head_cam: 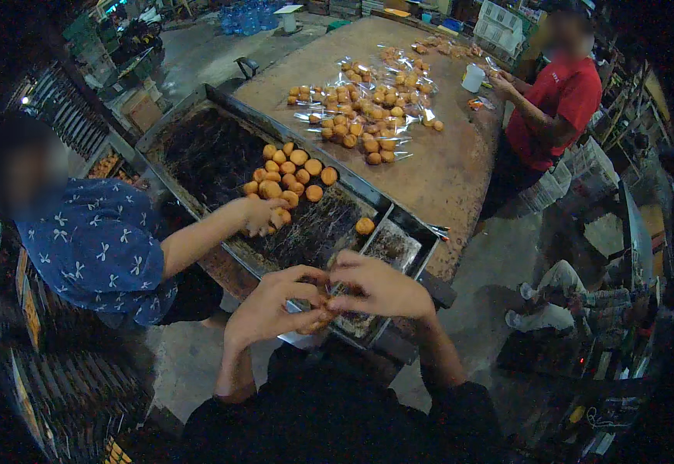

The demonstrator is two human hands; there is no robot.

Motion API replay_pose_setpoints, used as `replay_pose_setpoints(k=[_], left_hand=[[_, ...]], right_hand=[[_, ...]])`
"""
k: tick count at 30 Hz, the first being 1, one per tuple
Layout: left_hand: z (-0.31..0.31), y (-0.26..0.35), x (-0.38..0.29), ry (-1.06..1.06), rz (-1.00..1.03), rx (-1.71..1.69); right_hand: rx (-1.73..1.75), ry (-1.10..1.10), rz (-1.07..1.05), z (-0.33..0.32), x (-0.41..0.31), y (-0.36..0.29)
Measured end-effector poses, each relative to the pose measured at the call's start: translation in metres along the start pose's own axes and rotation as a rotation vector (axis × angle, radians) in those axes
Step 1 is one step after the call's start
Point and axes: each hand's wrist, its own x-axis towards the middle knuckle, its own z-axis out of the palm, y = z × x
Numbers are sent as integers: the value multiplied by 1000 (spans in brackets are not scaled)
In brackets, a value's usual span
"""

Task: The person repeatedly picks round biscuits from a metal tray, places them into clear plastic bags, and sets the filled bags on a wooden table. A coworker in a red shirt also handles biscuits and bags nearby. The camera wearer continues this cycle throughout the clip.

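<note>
My left hand (279,304) and my right hand (377,284) meet in front of my body, over the near edge of a dark metal tray (313,243). Their fingertips pinch a clear plastic bag (297,340), mostly hidden by the fingers, with small brown buns (313,326) showing at its lower part. Farther up the tray lies a cluster of round golden-brown buns (287,171). One single bun (364,225) rests by the divider of a narrow end compartment (393,243), just beyond my right hand.
A co-worker's hand (264,216) reaches into the tray from the left. Many bagged buns (366,110) cover the middle of the wooden table (453,168). A person in red (563,116) handles something at its right side, near a white container (473,78).
</note>
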Motion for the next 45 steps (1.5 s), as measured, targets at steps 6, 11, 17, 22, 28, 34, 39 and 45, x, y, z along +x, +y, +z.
replay_pose_setpoints(k=[6,11,17,22,28,34,39,45], left_hand=[[0,-3,4,35,31,7],[3,-3,8,134,48,-44],[2,-20,14,137,83,-179],[9,-33,19,143,-143,-535],[16,-62,18,177,-113,-768],[28,-79,0,116,-114,-1020],[48,-68,4,244,-312,-977],[48,-68,8,298,-248,-810]], right_hand=[[600,775,73,6,-3,-8],[191,529,-30,42,6,8],[-112,287,-41,40,-4,28],[198,156,-62,47,3,31],[253,287,122,34,7,37],[170,761,97,15,-3,31],[385,755,180,10,-3,21],[201,607,164,-2,-13,12]])
